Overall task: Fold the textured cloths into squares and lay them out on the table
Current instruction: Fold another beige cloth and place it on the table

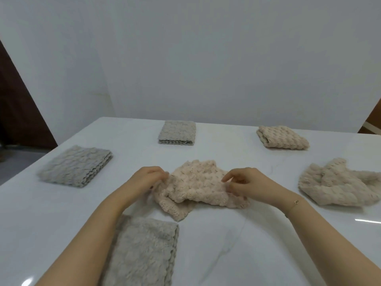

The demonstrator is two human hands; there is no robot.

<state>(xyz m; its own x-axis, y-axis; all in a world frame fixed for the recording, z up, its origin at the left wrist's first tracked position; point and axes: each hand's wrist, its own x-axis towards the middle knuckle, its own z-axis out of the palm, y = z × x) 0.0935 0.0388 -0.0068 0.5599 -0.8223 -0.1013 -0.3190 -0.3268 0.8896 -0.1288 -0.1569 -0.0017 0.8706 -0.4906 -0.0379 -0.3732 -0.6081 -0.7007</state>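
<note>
A crumpled pink-beige textured cloth [196, 182] lies at the middle of the white table [226, 244]. My left hand [147, 177] pinches its left edge, and my right hand [246, 182] pinches its right side. Three grey cloths lie folded: one at the left [76, 166], one at the far middle [177, 132], one near me under my left forearm [144, 250]. A folded beige cloth [282, 137] sits at the far right. Another beige cloth [338, 182] lies rumpled at the right edge.
A pale wall [206, 58] stands right behind the table's far edge. A dark brown panel [18, 104] shows at the left, and a brown piece of furniture [373, 118] at the far right. A thin bracelet [295, 202] circles my right wrist.
</note>
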